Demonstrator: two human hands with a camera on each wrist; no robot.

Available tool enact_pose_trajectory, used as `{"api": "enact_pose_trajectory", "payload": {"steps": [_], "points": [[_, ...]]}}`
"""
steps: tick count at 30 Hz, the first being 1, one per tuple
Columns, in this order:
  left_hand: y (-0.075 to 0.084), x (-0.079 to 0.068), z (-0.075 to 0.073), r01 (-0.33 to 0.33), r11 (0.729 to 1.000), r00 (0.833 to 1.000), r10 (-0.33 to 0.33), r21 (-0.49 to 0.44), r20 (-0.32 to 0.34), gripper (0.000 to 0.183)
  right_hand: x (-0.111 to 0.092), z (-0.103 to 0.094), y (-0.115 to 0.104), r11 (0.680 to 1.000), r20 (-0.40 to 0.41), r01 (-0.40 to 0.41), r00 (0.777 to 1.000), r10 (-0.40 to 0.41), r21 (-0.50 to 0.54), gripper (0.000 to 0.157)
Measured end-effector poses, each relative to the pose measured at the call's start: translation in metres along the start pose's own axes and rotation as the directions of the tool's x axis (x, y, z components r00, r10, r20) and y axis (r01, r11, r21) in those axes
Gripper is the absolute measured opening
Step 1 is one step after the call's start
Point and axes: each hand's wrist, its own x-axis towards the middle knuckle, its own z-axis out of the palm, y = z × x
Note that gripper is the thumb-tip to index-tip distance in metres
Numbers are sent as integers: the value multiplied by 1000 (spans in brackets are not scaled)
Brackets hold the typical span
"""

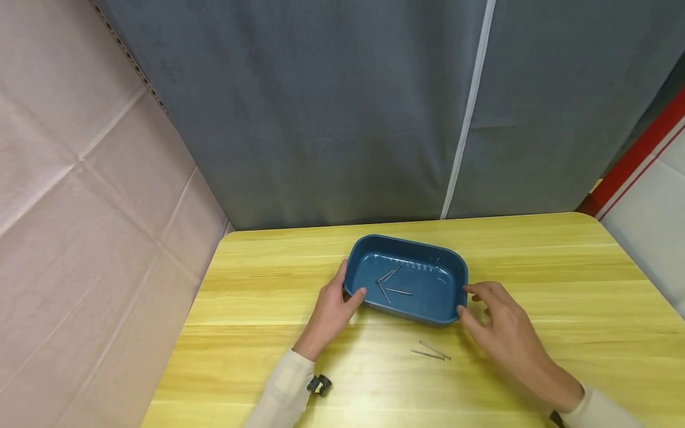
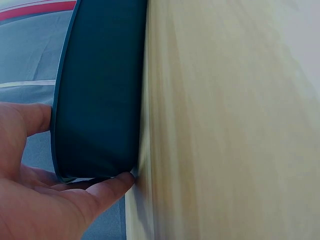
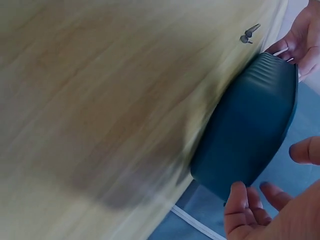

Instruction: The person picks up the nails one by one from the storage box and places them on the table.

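Observation:
A dark blue plastic tray (image 1: 428, 300) sits on the wooden table, its long side facing me. Several thin metal nails (image 1: 398, 292) lie inside, toward its left half. My left hand (image 1: 333, 312) grips the tray's left end, thumb over the near rim and fingers along the outer wall. At the opposite end is my right hand (image 1: 503, 324), its loosely bent fingers spread around the corner. In the right wrist view its fingertips (image 3: 238, 192) are right at the end wall, while the thumb (image 3: 306, 150) stands off from the rim.
Two more nails (image 1: 431, 352) lie on the table (image 1: 257, 333) in front of the tray, near its right half. A grey curtain (image 1: 342, 119) hangs behind the table's far edge. Pale cloth (image 1: 107, 238) covers the left side.

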Motion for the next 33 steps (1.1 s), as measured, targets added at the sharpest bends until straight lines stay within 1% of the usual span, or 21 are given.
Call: {"api": "enact_pose_trajectory", "payload": {"steps": [5, 8, 10, 13, 17, 22, 25, 28, 33], "points": [[0, 0, -1, 1, 1000, 1000, -1, 10, -1, 83, 7, 4, 2, 992, 77, -78, 995, 71, 96, 53], [0, 0, -1, 1, 1000, 1000, -1, 8, -5, 83, 10, 7, 4, 978, 132, -126, 986, 105, 169, 63], [-1, 0, -1, 0, 1000, 1000, 0, 6, -5, 83, 13, 8, 5, 959, 177, -182, 974, 144, 216, 69], [-1, 0, 0, -5, 1000, 1000, 5, 0, -3, 83, 16, 9, 7, 923, 247, -269, 948, 203, 276, 76], [-1, 0, 0, -13, 1000, 1000, 13, -4, -2, 82, 19, 10, 10, 891, 307, -342, 918, 250, 298, 82], [-1, 0, 0, -20, 1000, 1000, 20, -10, -5, 82, 23, 11, 13, 863, 349, -397, 893, 285, 312, 83], [-1, 0, 0, -22, 1000, 1000, 22, -16, -5, 82, 24, 12, 14, 847, 368, -417, 883, 291, 330, 83], [-2, 0, 1, -24, 1000, 1000, 24, -19, -4, 82, 24, 13, 15, 841, 380, -423, 878, 290, 336, 83], [-3, 0, 0, -27, 999, 1000, 27, -18, -10, 81, 25, 15, 17, 851, 387, -408, 881, 272, 331, 79]]}}
